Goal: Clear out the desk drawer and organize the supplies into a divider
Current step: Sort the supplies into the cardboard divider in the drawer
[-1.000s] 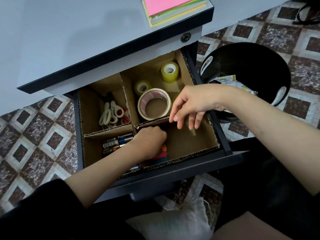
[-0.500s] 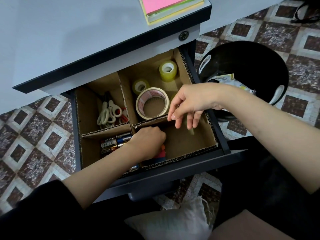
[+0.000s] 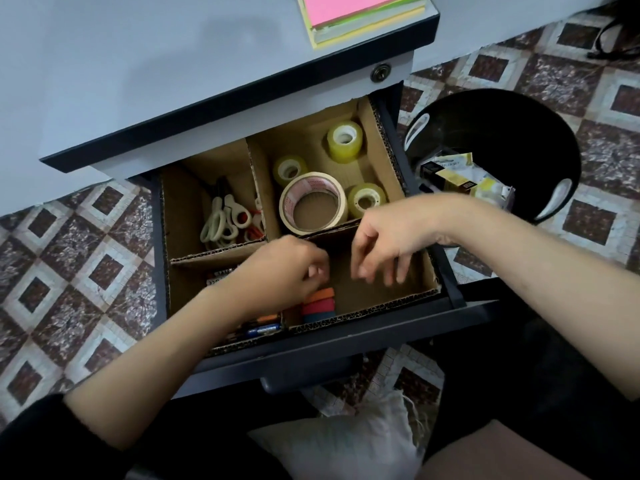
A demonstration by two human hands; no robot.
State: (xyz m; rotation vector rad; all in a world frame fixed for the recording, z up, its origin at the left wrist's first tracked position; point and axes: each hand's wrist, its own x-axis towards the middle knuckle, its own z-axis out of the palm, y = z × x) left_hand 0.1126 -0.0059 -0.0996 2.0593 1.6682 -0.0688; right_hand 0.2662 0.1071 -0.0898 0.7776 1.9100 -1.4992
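One pale desk top [image 3: 138,81] filled the upper left, its far side cut off by the frame. Beneath it the drawer [image 3: 346,344] stood pulled open, with a cardboard divider [image 3: 363,311] seated inside and splitting it into four compartments. To the right sat a black bin [image 3: 502,133]; its near rim was hidden behind the right forearm, and the wrappers inside were too small to read.

Over the wall between the two front compartments hovered the left hand [image 3: 287,271], fingers curled inward. The tips were tucked under and blurred, so I cannot tell if it pinched anything. The right hand [image 3: 388,244] hung above the front-right compartment, fingers loosely bent downward and holding nothing.

In the back-right compartment a wide tape roll [image 3: 313,202] lay flat, its near edge hidden by the divider wall, with three clear tape rolls [image 3: 344,136] around it. Scissors [image 3: 225,220] lay tangled in the back-left compartment, their number hard to make out. A stack of small coloured tape rolls [image 3: 318,304] stood in the front-right compartment, just below the left hand. Batteries [image 3: 263,329] in the front-left compartment were mostly hidden under the left wrist.
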